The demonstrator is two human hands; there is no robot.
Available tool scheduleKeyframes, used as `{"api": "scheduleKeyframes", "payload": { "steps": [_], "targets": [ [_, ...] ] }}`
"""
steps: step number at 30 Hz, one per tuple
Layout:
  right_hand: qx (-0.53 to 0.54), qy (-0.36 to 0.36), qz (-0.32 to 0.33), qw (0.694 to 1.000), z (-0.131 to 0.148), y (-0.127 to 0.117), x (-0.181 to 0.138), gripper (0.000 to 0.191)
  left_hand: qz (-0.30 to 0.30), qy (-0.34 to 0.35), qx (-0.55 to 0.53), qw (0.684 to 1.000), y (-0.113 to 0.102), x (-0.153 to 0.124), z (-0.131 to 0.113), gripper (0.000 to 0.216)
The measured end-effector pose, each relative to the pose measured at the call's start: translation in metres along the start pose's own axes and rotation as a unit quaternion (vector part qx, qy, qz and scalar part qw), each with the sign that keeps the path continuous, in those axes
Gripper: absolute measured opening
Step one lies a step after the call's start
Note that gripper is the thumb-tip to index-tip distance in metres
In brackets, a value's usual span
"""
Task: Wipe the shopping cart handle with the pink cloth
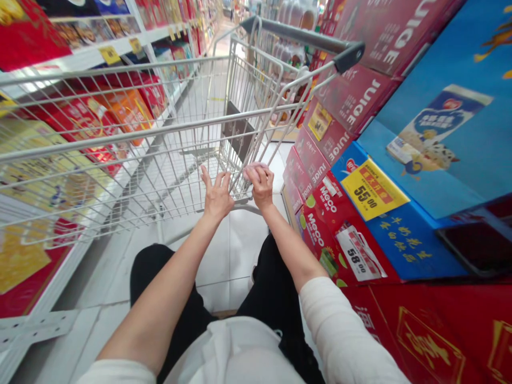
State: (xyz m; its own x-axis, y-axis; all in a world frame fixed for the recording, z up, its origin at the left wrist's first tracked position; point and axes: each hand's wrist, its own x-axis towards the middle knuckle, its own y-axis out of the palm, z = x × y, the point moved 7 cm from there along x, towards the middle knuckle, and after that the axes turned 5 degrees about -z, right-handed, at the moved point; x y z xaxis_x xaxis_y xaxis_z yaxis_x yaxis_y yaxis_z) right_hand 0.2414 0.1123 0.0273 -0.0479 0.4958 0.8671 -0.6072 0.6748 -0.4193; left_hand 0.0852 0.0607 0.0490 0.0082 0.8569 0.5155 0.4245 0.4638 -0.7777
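Note:
A wire shopping cart (168,128) stands lengthwise before me, its grey handle bar (304,38) at the upper right. My right hand (262,186) is closed on a crumpled pink cloth (251,169), pressed to the lower corner of the cart's basket. To its left, my left hand (218,196) has its fingers spread against or just in front of the wire side; whether they touch it I cannot tell. A dark panel (237,130) is fixed on the basket's end wires above both hands.
Shelves (96,56) with packaged goods line the left side. Stacked red juice cartons (332,138) and a blue drink carton (440,133) rise close on my right, with yellow price tags (374,189). My knees (154,266) are below the cart. White tiled floor (224,240) runs under it.

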Motion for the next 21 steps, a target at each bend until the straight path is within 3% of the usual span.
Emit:
{"api": "scheduleKeyframes", "payload": {
  "steps": [2, 8, 11, 14, 16, 18, 21],
  "targets": [
    [0.008, -0.005, -0.003, 1.000, -0.001, -0.007, 0.006, 0.046, 0.002, 0.000, 0.004, 1.000, 0.000, 0.001, 0.000, 0.082],
    [0.026, -0.004, -0.126, 0.992, -0.028, -0.026, 0.086, 0.050, 0.009, 0.005, 0.009, 1.000, -0.001, 0.002, -0.001, 0.086],
    [0.012, 0.004, -0.113, 0.994, -0.024, -0.017, 0.071, 0.050, 0.011, 0.009, 0.013, 1.000, -0.002, 0.002, 0.000, 0.086],
    [-0.009, -0.015, -0.022, 1.000, -0.009, -0.002, 0.026, 0.040, 0.014, 0.015, 0.019, 1.000, -0.002, 0.003, 0.000, 0.084],
    [-0.018, -0.037, 0.003, 0.999, -0.003, -0.002, 0.010, 0.036, 0.015, 0.016, 0.023, 0.999, -0.002, 0.004, 0.000, 0.082],
    [-0.018, -0.042, -0.028, 0.999, -0.009, -0.013, 0.021, 0.038, 0.016, 0.015, 0.027, 0.999, -0.002, 0.005, 0.000, 0.081],
    [-0.005, -0.018, -0.117, 0.993, -0.034, -0.036, 0.069, 0.049, 0.017, 0.015, 0.027, 0.999, -0.003, 0.005, 0.000, 0.084]
  ]
}}
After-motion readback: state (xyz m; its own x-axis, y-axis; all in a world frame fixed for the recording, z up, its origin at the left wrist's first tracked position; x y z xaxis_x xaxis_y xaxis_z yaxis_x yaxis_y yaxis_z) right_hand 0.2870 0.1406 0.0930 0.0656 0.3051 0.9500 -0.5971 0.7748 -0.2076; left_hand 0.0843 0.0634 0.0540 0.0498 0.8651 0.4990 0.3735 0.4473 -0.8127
